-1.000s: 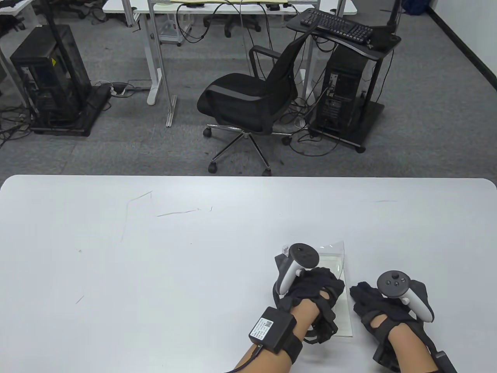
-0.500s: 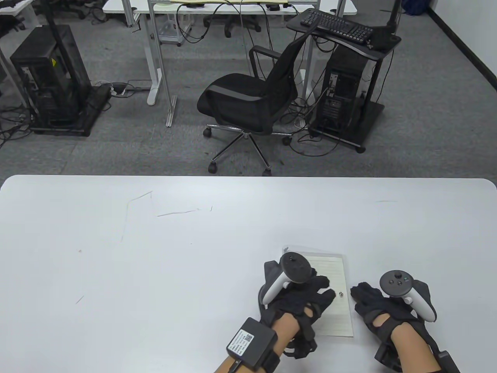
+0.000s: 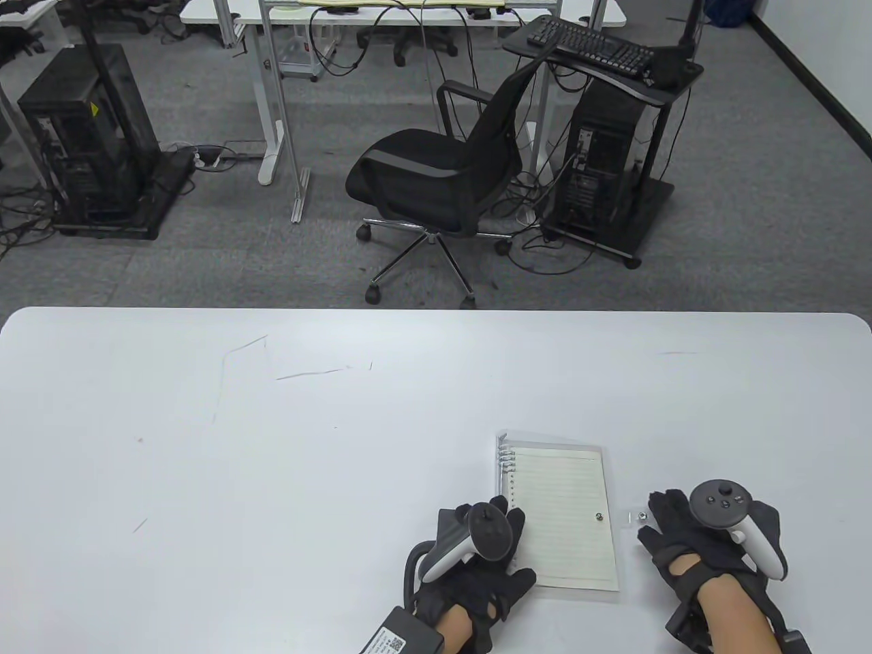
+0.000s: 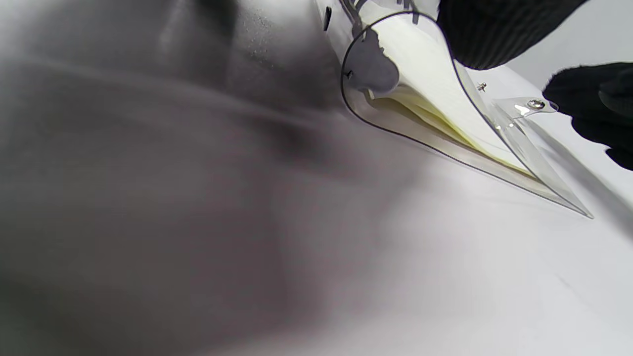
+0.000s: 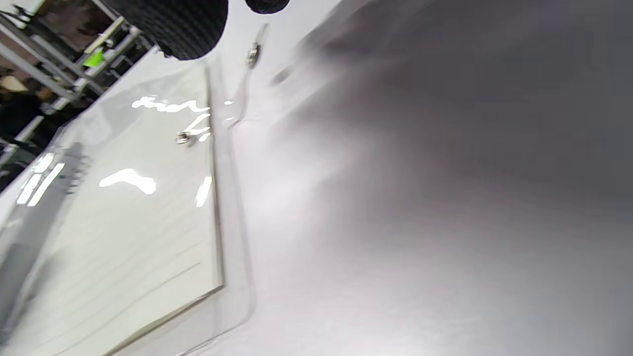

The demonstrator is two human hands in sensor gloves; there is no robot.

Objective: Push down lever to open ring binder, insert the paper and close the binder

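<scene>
The ring binder point(image 3: 558, 518) lies closed under its clear cover near the table's front edge, with lined paper inside and its rings point(image 3: 505, 470) along the left side. A metal snap point(image 3: 599, 517) sits by its right edge, and the clear strap tab point(image 3: 639, 518) lies just off that edge. My left hand point(image 3: 512, 545) rests at the binder's lower left, fingers relaxed and touching the edge. In the left wrist view a fingertip point(image 4: 494, 29) lies on the curved cover point(image 4: 445, 99). My right hand point(image 3: 657, 521) lies flat to the right, fingertips beside the tab.
The white table point(image 3: 272, 443) stretches left and back, marked with thin scratches. Beyond its far edge stand an office chair point(image 3: 443, 177), computer towers and desks on grey carpet.
The clear cover, raised a second ago, now lies flat. My left hand has slid off the top of the binder to its lower left edge. The right hand has shifted slightly right.
</scene>
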